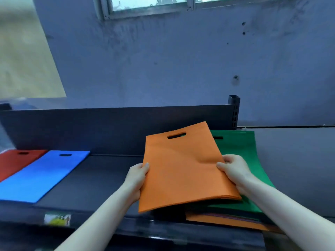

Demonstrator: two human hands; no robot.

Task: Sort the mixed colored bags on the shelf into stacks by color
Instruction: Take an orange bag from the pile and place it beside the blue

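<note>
- A red bag (18,160) and a blue bag (45,174) lie flat on the dark shelf (94,178), well left of the hands.
- The left hand (136,180) grips the left edge of the orange bag (181,169).
- The right hand (233,171) grips the opposite edge, and the bag is raised and tilted.
- A green bag (241,151) tops the mixed pile (226,220) beneath the right hand.

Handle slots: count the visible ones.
4: one each in the red bag far left, the blue bag beside it, the held orange bag, the green bag under it. Others may be hidden underneath.
</note>
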